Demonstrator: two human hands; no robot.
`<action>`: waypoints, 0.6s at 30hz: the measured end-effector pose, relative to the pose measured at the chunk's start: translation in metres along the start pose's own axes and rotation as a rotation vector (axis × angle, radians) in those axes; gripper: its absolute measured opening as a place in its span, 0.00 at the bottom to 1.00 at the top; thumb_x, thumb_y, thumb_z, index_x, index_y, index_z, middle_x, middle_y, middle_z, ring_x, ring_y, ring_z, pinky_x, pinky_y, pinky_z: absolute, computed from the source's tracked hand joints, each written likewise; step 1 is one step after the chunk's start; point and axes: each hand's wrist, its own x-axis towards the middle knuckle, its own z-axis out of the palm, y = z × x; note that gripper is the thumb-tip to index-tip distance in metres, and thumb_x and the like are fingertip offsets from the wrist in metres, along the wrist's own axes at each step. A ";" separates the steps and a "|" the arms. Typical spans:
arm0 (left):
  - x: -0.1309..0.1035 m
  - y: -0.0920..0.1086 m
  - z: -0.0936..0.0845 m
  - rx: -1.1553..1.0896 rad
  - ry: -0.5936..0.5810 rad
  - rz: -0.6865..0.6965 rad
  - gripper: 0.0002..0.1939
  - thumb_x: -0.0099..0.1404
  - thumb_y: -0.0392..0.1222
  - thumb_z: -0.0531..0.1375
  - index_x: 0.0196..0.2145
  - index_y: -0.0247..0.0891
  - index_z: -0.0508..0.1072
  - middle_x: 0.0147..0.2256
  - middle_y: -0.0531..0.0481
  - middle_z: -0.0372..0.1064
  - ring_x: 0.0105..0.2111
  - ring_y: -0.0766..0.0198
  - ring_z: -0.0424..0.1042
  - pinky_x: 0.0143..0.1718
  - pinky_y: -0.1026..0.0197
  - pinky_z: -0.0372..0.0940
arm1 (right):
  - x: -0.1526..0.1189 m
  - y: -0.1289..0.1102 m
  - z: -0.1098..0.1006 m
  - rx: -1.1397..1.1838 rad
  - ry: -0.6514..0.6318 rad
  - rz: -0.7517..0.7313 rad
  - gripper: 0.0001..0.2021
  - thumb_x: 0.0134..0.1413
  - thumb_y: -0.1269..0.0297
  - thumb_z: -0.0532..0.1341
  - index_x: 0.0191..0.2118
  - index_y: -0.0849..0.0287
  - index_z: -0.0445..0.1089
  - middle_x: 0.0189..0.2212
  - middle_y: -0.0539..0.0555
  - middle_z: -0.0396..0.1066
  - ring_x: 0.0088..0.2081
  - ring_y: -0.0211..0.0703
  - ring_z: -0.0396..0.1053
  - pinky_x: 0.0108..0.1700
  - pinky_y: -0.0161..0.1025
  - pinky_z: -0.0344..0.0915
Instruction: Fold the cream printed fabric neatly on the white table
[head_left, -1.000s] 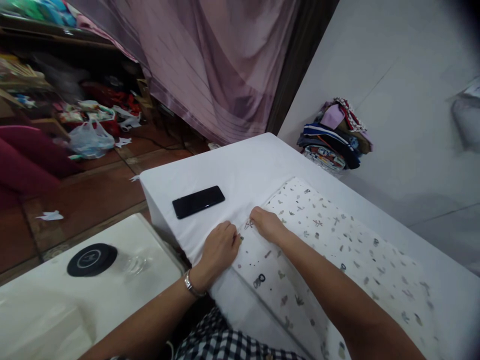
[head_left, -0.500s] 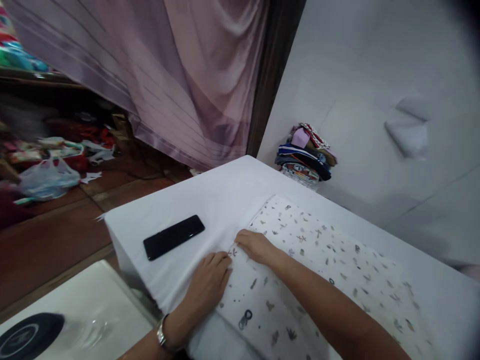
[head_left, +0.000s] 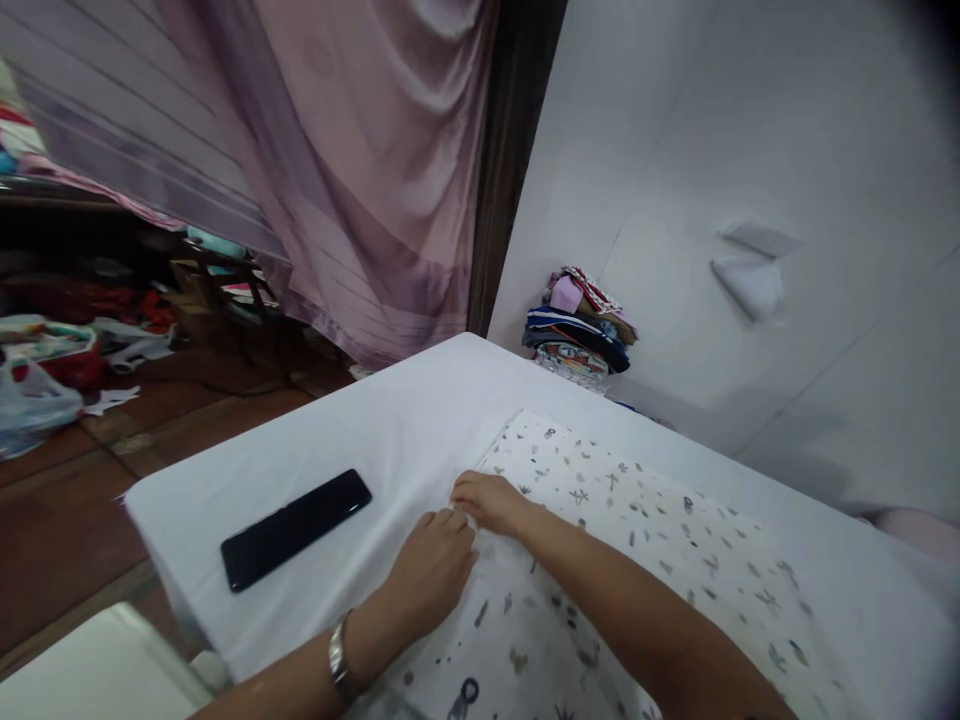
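Observation:
A white fabric printed with small leaves and motifs (head_left: 660,530) lies spread over the white-covered table (head_left: 420,400). At its left edge my left hand (head_left: 435,565), with a metal watch band on the wrist, has its fingers closed on the cloth. Right beside it, slightly farther away, my right hand (head_left: 491,503) pinches the same edge, fingers curled down. The two hands almost touch. A black smartphone (head_left: 296,528) lies flat to the left of my hands.
Folded clothes (head_left: 577,325) are stacked beyond the table's far edge by the wall. A pinkish curtain (head_left: 375,180) hangs behind. A pale surface (head_left: 105,670) stands at lower left. Plastic bags (head_left: 37,405) lie on the tiled floor (head_left: 135,520).
The view has shifted, so the phone and clothes appear farther left. My left hand has moved closer to my right hand, and the near part of the fabric is lifted more.

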 end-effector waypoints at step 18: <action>0.003 -0.036 0.070 0.064 0.209 0.051 0.25 0.66 0.51 0.47 0.56 0.39 0.63 0.58 0.48 0.59 0.58 0.54 0.56 0.55 0.50 0.59 | 0.006 0.153 -0.102 -0.255 0.209 0.732 0.15 0.56 0.66 0.53 0.46 0.57 0.71 0.46 0.55 0.71 0.47 0.46 0.67 0.47 0.36 0.60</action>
